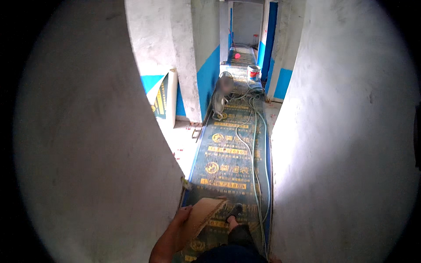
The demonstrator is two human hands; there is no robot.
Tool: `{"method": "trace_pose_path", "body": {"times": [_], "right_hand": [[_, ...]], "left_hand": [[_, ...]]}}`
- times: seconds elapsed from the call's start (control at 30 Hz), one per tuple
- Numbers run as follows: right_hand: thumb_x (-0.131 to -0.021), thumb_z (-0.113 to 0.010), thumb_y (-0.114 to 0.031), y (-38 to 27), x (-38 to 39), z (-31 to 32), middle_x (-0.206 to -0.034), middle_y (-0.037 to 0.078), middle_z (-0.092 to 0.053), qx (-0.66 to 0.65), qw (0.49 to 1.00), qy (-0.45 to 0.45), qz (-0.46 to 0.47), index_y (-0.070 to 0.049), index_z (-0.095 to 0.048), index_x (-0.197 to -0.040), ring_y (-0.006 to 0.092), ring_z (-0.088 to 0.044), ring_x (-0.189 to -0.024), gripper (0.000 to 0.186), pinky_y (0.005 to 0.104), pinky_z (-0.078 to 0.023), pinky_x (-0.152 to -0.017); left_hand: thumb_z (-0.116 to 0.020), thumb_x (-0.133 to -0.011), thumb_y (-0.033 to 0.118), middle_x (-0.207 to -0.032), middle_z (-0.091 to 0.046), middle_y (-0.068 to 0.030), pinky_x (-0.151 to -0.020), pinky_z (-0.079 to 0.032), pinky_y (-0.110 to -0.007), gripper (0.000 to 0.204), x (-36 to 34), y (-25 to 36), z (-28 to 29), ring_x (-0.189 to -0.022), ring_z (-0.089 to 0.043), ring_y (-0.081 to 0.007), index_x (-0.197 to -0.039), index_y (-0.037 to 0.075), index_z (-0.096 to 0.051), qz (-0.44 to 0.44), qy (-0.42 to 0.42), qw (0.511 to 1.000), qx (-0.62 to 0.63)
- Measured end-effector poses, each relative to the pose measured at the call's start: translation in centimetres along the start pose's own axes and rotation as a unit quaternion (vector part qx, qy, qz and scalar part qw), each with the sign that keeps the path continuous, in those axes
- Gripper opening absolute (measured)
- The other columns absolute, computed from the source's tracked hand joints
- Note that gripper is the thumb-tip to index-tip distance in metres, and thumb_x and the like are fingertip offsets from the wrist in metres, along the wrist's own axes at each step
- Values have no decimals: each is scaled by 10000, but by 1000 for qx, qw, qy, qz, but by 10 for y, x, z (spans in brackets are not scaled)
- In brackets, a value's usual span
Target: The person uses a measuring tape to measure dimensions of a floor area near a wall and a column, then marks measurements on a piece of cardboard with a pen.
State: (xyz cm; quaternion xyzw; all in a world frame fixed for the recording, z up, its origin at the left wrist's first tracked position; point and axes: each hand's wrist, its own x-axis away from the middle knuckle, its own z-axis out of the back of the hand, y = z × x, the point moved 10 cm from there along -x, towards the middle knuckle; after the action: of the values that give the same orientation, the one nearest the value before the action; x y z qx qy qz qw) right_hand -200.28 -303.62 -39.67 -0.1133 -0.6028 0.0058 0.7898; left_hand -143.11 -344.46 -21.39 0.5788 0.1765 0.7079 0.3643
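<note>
Head view, looking down a narrow passage between grey walls (333, 109). The person's left hand (184, 214), coming in from the lower edge, is closed on the left edge of a brown board (202, 219). The board is in that hand, low in the view and left of centre, tilted above the floor, its ridged edge facing right. The right hand seems to show only as a sliver (275, 260) at the lower edge; I cannot tell whether it is wide, narrow or holding something.

Just right of the board, the person's foot (235, 211) in a dark shoe is on the mat (219, 149), a dark green floor covering with yellow print that runs along the passage. Pale cables (255, 144) trail along the mat's right side and gather in loose loops farther ahead. Near those loops, on the left, is a fan (225, 83), partly blurred. Beyond them, to the right, stands a white and red bucket (253, 73).

To the left, through an opening, a pale roll (172, 98) of sheet stands upright, part of it unrolled. The walls farther down are blue below. Near the far end, a pink object (237, 56) is beside a thin pole (233, 39).
</note>
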Motion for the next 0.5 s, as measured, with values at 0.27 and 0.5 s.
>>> {"method": "trace_pose_path", "body": {"times": [0.27, 0.5], "right_hand": [[-964, -307, -653, -447, 131, -150, -875, 73, -617, 98, 992, -74, 28, -112, -629, -1172, 255, -579, -777, 663, 387, -467, -624], [-872, -566, -633, -785, 154, -207, -853, 106, -685, 37, 916, -352, 191, 68, -568, -1196, 149, -636, -717, 772, 310, -521, -670]], "left_hand": [[-585, -931, 502, -1007, -703, -106, -834, -484, -349, 520, -111, 178, -41, -927, -617, -172, -1163, 45, -675, -115, -83, 983, -118], [-667, -895, 457, -1097, -681, -80, -946, -437, -320, 489, -237, 349, -112, -1024, -590, -171, -1169, 53, -679, -149, -240, 955, -91]]}}
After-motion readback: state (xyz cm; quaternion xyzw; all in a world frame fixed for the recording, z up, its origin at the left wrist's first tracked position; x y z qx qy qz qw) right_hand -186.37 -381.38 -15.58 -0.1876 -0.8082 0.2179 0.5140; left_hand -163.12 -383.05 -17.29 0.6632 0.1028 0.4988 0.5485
